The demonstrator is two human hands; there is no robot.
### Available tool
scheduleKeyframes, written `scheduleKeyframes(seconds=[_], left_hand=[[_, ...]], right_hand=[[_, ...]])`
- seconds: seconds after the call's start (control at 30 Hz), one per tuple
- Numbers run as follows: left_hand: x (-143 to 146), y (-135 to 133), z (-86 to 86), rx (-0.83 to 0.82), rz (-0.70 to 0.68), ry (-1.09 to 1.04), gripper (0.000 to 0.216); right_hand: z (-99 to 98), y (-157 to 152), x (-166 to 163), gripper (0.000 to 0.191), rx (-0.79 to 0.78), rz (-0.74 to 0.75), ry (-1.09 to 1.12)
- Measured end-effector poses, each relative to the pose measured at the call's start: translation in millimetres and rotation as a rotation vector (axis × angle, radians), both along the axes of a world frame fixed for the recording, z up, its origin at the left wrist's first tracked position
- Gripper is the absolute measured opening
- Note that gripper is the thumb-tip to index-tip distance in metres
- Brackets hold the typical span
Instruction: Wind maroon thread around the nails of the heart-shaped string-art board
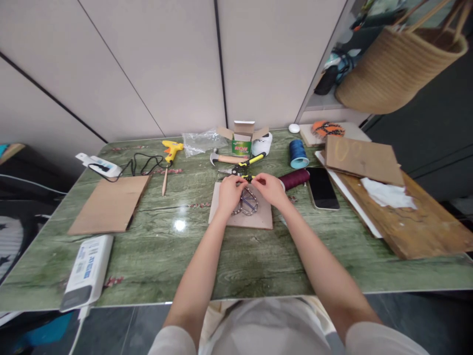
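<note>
A light square board (264, 221) lies on the green table in front of me, bearing a rounded outline of nails with dark thread (247, 203) strung across it. Over the board's upper left part is my left hand (229, 192), thumb and fingertips pinched together. My right hand (270, 189) faces it from the upper right, also pinched, and the fingertips of the two are close together. Whatever they hold is too small to make out. Just beyond the fingers lie yellow-and-black handled cutters (254, 159). A maroon thread spool (295, 179) is beside my right hand.
Behind the cutters are a claw hammer (231, 159) and an open green box (242, 147). Rightward lie a blue thread spool (297, 154), a phone (322, 188) and stacked boards (436, 222). Leftward are a yellow glue gun (172, 150), cardboard (111, 204) and a white power bank (88, 271).
</note>
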State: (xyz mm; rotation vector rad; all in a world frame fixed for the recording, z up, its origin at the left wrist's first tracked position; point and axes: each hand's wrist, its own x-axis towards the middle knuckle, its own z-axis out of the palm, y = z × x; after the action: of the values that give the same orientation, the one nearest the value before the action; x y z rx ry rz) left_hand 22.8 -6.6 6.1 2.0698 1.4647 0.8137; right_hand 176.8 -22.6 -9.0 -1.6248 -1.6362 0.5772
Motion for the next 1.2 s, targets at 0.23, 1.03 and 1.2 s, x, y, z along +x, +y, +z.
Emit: scheduleKeyframes(seconds=[0.23, 1.03, 1.2], left_hand=[[0.8, -4.6, 6.1, 0.037, 0.019, 0.106, 0.015], [-2.4, -0.6, 2.3, -0.02, -0.223, 0.006, 0.022], [-3.0, -4.1, 4.7, 0.037, -0.27, 0.054, 0.014]], right_hand=[[-1.1, -1.9, -5.4, 0.012, 0.212, 0.072, -0.028], [3.4, 0.6, 11.1, 0.021, -0.101, 0.077, 0.086], [11.2, -2.2, 8.8, 0.023, -0.173, 0.189, 0.256]])
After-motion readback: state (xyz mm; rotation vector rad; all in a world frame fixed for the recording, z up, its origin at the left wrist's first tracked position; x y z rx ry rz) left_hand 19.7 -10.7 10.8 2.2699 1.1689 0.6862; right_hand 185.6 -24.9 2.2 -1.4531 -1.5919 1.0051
